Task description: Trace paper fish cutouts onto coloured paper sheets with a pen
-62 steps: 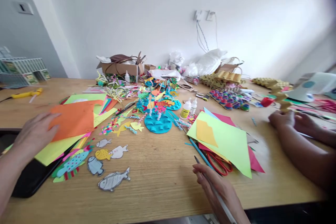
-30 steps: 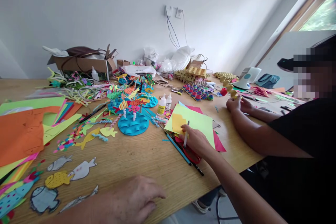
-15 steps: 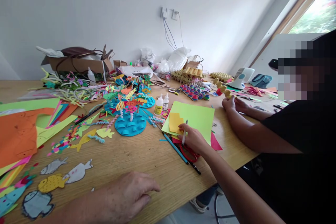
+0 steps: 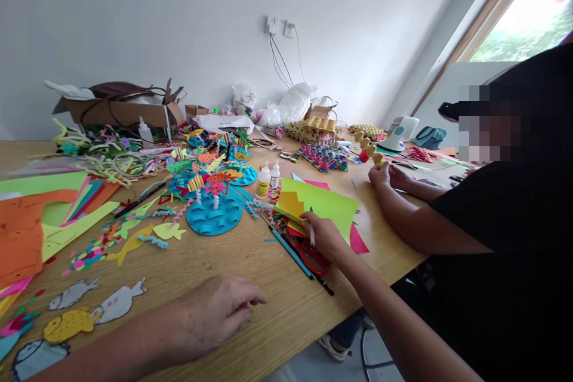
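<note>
My right hand [image 4: 327,234] pinches the near edge of a lime-green paper sheet [image 4: 338,206], which is tilted with its near left edge lifted. A pen [image 4: 312,233] is held in the same hand, pointing up and down between the fingers. A smaller yellow-orange paper piece [image 4: 290,204] with a stepped edge lies on the sheet. Red-handled scissors [image 4: 320,262] and a blue pencil [image 4: 295,253] lie just below that hand. Over the bare wood at the front, my left hand [image 4: 219,310] is empty, its fingers loosely bent and the thumb apart.
Paper fish [image 4: 71,323] lie at front left. Fish stand on a blue round base [image 4: 213,218] mid-table, near glue bottles [image 4: 263,182]. Orange paper [image 4: 20,233] lies at far left. At right, a co-worker's hands [image 4: 380,174] hold an egg-carton strip [image 4: 364,143].
My right hand has lifted the near edge of the lime-green sheet off the table, the pen still in it. The view has shifted slightly right. My left hand stays empty.
</note>
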Motion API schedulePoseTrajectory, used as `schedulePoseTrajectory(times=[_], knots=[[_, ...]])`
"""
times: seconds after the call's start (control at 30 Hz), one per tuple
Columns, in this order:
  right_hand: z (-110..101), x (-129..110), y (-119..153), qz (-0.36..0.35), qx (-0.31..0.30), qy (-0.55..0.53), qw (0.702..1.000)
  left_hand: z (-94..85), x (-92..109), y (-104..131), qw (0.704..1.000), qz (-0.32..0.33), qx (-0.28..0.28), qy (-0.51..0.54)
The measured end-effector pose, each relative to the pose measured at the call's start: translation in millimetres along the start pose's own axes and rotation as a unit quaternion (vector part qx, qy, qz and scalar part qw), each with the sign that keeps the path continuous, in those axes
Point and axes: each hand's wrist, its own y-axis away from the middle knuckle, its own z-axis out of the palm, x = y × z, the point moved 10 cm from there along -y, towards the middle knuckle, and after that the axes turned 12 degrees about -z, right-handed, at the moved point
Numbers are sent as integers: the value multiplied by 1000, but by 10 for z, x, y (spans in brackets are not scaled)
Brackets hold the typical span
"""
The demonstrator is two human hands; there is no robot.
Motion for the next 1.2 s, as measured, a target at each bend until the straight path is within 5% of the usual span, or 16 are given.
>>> schedulePoseTrajectory(times=[0.67,0.97,1.2], knots=[[-77,140,-11,28,50,117,991,-161,-140,-577,998,-18,58,15],[-27,278,-43,11,84,94,992,86,-8,-455,1000,10,15,-10],[-220,162,38,37,91,116,988,-93,-100,-463,998,9,51,46]])
